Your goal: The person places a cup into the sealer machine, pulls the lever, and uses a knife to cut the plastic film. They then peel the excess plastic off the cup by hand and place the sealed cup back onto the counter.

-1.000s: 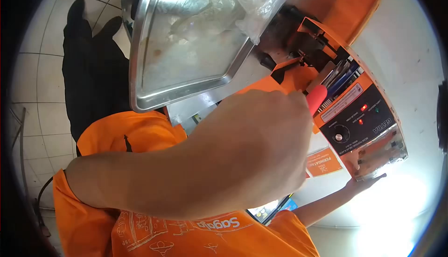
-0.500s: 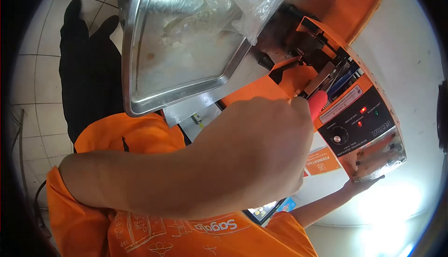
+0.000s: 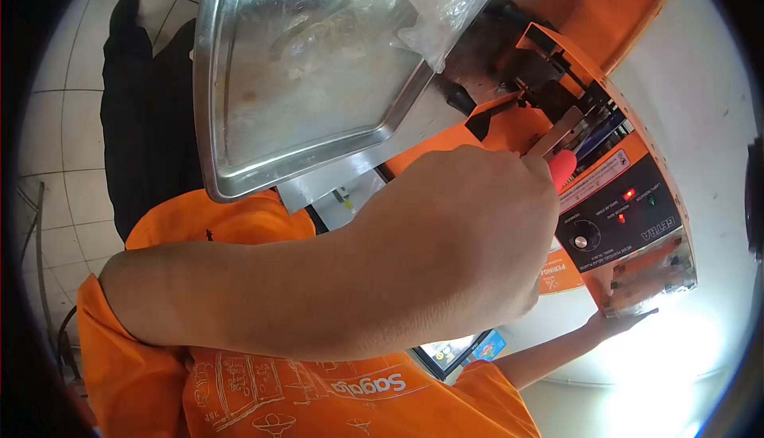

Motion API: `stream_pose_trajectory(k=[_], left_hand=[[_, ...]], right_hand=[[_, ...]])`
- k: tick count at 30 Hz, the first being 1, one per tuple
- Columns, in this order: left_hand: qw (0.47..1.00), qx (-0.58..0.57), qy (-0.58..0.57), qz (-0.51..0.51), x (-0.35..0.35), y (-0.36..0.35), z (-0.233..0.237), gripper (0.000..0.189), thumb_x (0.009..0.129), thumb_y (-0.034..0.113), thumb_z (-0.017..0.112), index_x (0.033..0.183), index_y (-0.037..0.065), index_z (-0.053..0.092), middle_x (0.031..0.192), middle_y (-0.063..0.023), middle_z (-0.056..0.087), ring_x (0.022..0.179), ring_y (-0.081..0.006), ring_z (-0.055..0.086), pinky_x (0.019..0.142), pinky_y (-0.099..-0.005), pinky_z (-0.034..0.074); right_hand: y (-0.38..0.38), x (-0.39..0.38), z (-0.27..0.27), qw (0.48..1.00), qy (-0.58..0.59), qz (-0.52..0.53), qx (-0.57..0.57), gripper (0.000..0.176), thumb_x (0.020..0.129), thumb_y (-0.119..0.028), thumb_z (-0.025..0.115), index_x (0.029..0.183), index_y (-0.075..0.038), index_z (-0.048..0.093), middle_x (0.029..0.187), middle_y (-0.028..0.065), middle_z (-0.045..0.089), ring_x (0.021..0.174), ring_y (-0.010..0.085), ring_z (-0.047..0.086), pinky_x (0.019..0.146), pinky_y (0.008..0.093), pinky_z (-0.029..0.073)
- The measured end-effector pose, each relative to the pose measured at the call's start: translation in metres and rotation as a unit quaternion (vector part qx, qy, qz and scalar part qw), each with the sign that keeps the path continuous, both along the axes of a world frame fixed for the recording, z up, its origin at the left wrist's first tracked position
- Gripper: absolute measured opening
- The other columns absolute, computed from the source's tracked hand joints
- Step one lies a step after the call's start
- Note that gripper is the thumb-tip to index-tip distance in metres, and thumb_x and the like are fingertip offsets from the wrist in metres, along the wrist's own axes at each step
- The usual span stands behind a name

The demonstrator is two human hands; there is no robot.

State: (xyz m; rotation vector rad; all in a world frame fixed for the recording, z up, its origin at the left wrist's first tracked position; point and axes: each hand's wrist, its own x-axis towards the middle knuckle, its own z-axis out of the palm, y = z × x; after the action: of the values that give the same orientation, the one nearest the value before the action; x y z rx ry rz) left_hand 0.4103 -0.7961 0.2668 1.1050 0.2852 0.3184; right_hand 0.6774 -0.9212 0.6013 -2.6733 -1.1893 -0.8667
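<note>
Over the machine's [image 3: 614, 235] open side, my left hand [image 3: 485, 223] is curled closed on a red handle [image 3: 563, 169]. My right hand [image 3: 623, 320] touches the machine's end, fingers outstretched; its grip, I cannot tell.

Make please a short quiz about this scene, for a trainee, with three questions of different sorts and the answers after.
1. What colour is the handle that the left hand grips?
a) blue
b) red
c) white

2. True or false: clear plastic lies on the metal tray.

3. How many red lights glow on the black panel?

Key: 1. b; 2. true; 3. two
</note>
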Motion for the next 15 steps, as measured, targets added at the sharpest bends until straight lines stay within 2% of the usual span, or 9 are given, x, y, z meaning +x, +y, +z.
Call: stream_pose_trajectory(k=[2, 8, 10, 14, 15], left_hand=[[1.000, -0.008, 0.006, -0.004, 0.004, 0.001, 0.000, 0.017, 0.073, 0.010, 0.067, 0.081, -0.005, 0.063, 0.067, -0.0161, 0.063, 0.061, -0.0275, 0.066, 0.054, -0.0377, 0.052], [0.997, -0.005, -0.014, 0.072, 0.003, 0.003, 0.003, 0.017, 0.076, 0.011, 0.064, 0.081, -0.005, 0.061, 0.068, -0.0165, 0.064, 0.061, -0.0265, 0.067, 0.054, -0.0371, 0.054], [0.999, -0.035, 0.006, -0.035, 0.000, 0.008, 0.006, 0.018, 0.076, 0.010, 0.062, 0.081, -0.007, 0.060, 0.068, -0.0164, 0.064, 0.063, -0.0262, 0.068, 0.054, -0.0374, 0.054], [0.998, -0.022, 0.017, -0.060, -0.003, 0.012, 0.006, 0.017, 0.076, 0.009, 0.062, 0.082, -0.007, 0.059, 0.068, -0.0169, 0.064, 0.065, -0.0265, 0.069, 0.054, -0.0379, 0.054], [0.999, -0.019, 0.020, -0.018, -0.003, 0.011, 0.006, 0.017, 0.075, 0.009, 0.062, 0.080, -0.006, 0.059, 0.068, -0.0166, 0.063, 0.064, -0.0263, 0.069, 0.053, -0.0377, 0.054]], right_hand=[[0.000, 0.001, 0.000, 1.000, -0.001, 0.003, -0.005, 0.076, 0.095, -0.039, 0.048, 0.157, -0.015, 0.012, 0.158, 0.0221, 0.015, 0.144, 0.0397, 0.025, 0.115, 0.0551, 0.033], [-0.003, 0.001, 0.003, 1.000, -0.005, 0.012, -0.021, 0.076, 0.095, -0.039, 0.048, 0.157, -0.015, 0.012, 0.158, 0.0222, 0.015, 0.144, 0.0395, 0.025, 0.115, 0.0551, 0.033], [-0.003, 0.002, 0.005, 1.000, -0.007, 0.012, -0.025, 0.075, 0.095, -0.039, 0.048, 0.157, -0.015, 0.012, 0.158, 0.0222, 0.015, 0.144, 0.0395, 0.025, 0.115, 0.0551, 0.033], [-0.004, 0.003, 0.006, 0.999, -0.011, 0.014, -0.034, 0.075, 0.095, -0.039, 0.048, 0.157, -0.014, 0.012, 0.158, 0.0222, 0.016, 0.144, 0.0394, 0.026, 0.115, 0.0551, 0.033], [-0.003, 0.003, 0.006, 0.999, -0.013, 0.014, -0.036, 0.075, 0.095, -0.039, 0.047, 0.157, -0.014, 0.012, 0.158, 0.0222, 0.016, 0.144, 0.0393, 0.026, 0.115, 0.0551, 0.033]])
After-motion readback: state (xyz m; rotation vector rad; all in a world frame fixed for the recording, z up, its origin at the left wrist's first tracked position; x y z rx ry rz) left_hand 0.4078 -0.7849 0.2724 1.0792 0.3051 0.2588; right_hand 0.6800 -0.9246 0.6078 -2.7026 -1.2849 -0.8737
